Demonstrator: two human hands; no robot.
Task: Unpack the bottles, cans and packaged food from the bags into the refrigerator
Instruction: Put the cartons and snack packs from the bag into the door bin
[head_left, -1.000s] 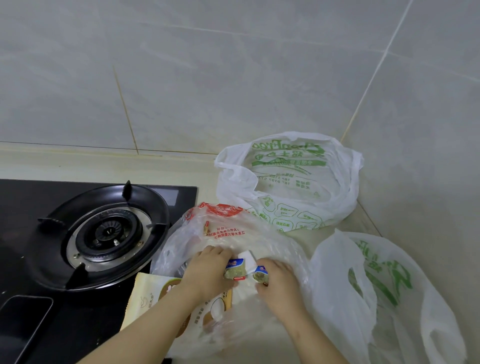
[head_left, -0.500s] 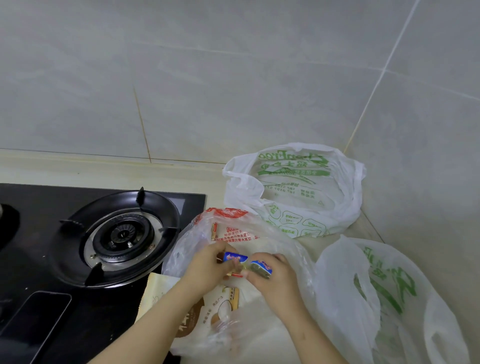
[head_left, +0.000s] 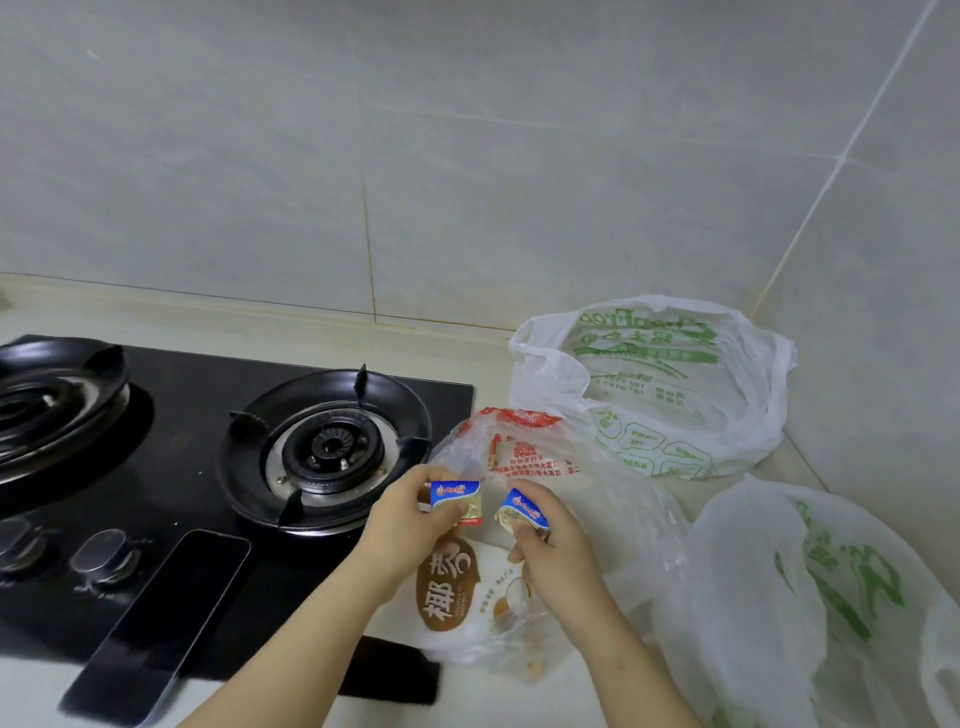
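Left grip: fingers and thumb curled round one small blue-and-gold butter portion, label reading "Anchor". Right grip: pinches a second butter portion of the same blue "Anchor" print, tilted. Both portions are held above the mouth of the clear bag, which carries red Chinese print too small to read. Half a second earlier the two portions were pressed together between the grips; now they are apart, one in each. Beneath and between the grips, inside the clear bag: a cream food packet with a brown oval showing the character "椰". Beyond the right grip: a white bag, green lettering seen mirrored and not legible. Right of the right grip: another white bag with green print, touching the clear bag and filling the desk up to the wall corner. Left of the left grip: a black gas hob, its right edge just beside the clear bag, and a dark phone lying on its near side. A pale strip of desk shows between the hob's far edge and the tiled wall.
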